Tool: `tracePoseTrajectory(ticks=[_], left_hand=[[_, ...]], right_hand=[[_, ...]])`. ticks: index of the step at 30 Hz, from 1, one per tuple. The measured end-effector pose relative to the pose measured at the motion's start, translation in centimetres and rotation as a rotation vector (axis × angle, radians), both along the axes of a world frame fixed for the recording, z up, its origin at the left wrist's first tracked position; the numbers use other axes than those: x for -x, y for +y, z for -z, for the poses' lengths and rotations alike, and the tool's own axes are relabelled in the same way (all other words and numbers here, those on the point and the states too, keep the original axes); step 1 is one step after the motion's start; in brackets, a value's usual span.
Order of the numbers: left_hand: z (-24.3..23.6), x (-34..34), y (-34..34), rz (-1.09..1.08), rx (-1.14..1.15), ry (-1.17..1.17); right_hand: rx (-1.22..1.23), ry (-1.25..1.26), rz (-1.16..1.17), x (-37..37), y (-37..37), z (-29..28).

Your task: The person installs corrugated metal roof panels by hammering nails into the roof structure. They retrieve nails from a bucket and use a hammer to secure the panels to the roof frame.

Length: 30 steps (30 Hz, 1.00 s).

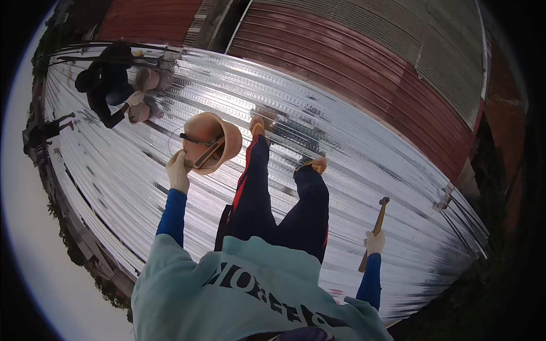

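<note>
My left hand (177, 171), in a pale glove, is closed on the rim of a dusty pinkish bucket (232, 142). The bucket tilts so its mouth shows, with a wooden-handled tool (211, 152) and some dark pieces inside. Out to the right, my gloved right hand (375, 242) grips the wooden handle of a hammer (380, 217), its metal head pointing away from me. Both arms are held apart, and my sandalled feet stand on shiny corrugated metal sheets (352, 193) between the bucket and the hammer.
At the far left a person in dark clothes (105, 85) crouches, a gloved hand at a bucket (139, 112); another bucket (149, 79) stands beside it. Another person (42, 133) is at the left edge. Reddish corrugated roofing (341, 85) borders the far side. Long bars (460, 224) lie at the right.
</note>
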<state>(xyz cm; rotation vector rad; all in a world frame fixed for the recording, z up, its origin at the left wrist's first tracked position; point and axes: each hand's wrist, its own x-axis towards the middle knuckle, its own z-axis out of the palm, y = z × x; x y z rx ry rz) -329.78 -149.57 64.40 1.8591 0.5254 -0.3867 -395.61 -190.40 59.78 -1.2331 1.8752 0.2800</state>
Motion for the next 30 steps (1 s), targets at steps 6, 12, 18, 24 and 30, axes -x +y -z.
tracePoseTrajectory(ticks=[6,12,18,24,30], left_hand=[[2.3,7.8,-5.7,0.028,0.015,0.142],[10.1,14.9,-8.0,0.01,0.162,0.288],[16.4,19.0,-9.3,0.618,-0.137,0.204],[21.5,20.6,-10.4,0.391,0.016,0.432],[22.1,22.6,-15.0,0.259,0.006,0.436]], right_hand=[[-0.029,0.008,0.318,9.1,-1.8,-0.2],[-0.17,-0.04,0.233,9.9,-1.7,2.0],[-0.392,-0.043,0.208,6.2,-0.5,-0.8],[-0.375,0.056,0.21,8.9,-1.0,0.0],[-0.363,0.091,0.212,14.8,-4.4,3.0]])
